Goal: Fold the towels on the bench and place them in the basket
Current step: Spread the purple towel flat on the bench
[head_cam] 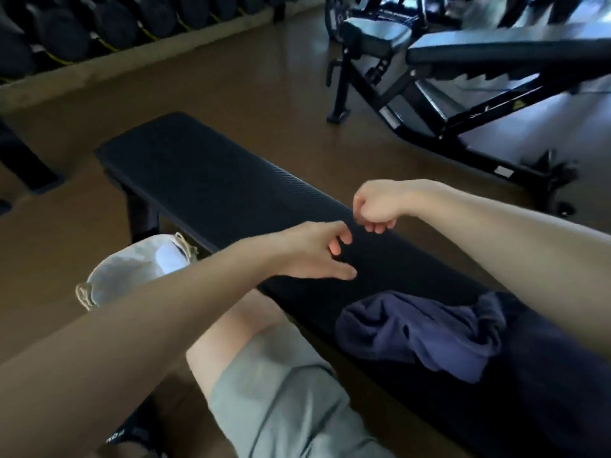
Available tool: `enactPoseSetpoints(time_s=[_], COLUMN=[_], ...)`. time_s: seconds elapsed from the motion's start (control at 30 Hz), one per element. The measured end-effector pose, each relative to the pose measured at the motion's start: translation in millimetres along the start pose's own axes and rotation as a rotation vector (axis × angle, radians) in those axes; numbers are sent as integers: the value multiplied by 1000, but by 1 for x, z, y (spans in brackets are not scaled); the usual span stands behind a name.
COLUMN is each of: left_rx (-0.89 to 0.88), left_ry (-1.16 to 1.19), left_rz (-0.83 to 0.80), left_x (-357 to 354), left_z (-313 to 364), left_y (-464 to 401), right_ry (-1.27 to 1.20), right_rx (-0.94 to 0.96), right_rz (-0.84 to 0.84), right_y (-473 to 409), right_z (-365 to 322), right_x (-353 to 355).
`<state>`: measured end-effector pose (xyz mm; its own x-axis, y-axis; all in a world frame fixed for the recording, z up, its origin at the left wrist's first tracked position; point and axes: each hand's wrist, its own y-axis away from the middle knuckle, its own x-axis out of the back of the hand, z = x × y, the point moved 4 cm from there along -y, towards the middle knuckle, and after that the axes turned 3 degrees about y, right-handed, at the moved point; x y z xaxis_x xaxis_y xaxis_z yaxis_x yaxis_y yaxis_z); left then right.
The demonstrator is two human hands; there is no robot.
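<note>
- The left hand [314, 251] is reaching out over the bench [205, 180]; its fingers are spread and a little bent, and it is holding nothing that I can see.
- The right hand [377, 206] is hanging just past the left hand, a bit higher; its fingers are curled in; the bench is very dark there, so I cannot tell if it is pinching a dark cloth or nothing at all.
- The two hands are sitting close together, but they are not touching.
- A blue towel [420, 332] is lying in a crumpled heap on the bench, nearer to the person than both hands and under the right arm; nobody is touching it; it is not folded.
- The basket [109, 279] is standing on the floor, below the left arm and beside the bench; something white [170, 257] is lying inside it, and I think that is a towel already put away; I cannot be sure.
- So I am guessing part of the job is done, with one towel maybe in the basket.
- What is left: the blue towel is waiting to be folded and dropped in the basket; more towels may be lying out of view.
- A second gym bench [496, 51] is standing far off past the right hand.
</note>
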<state>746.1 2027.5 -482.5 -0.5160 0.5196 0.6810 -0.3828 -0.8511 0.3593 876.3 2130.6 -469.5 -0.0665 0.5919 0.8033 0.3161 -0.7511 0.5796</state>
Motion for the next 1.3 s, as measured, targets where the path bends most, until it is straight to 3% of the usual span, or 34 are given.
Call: enactPoseSetpoints(time_s=[0.13,0.3,0.4,0.53,0.67,0.8,0.9,1.0,1.13,1.23,1.3], left_rx=[-41,-89,-65,-7,2,-54,-96,-75,-43,-86,-132], left_ry=[-174,-282,-190,-114,-69,-297,-471,-464,-467,-543,-563], left_rz=[-122,-22,-27,180,320,358,374,275,302,398,441], left_x=[-74,-112,-109,-66,-6,39,66,78,93,106,111], left_z=[32,41,37,26,15,16,17,10,-2,-7,-5], left_y=[-27,-43,-44,-44,-31,-13,-2,4,6,9,10], right_ry=[25,-59,-163,-359,-307,-129,-126,-119,-112,-203,-418], right_rx=[-62,-19,27,88,144,225,255,286,307,334,364], right_rz=[-231,-432,-484,-364,-18,309,439,559,593,426,319], right_y=[35,59,66,62,50,48,42,34,28,26,25], right_z=[55,68,69,69,61,49,45,39,27,16,8], right_x=[-37,-74,-84,-82,-56,-25,-12,-4,-1,-5,-11])
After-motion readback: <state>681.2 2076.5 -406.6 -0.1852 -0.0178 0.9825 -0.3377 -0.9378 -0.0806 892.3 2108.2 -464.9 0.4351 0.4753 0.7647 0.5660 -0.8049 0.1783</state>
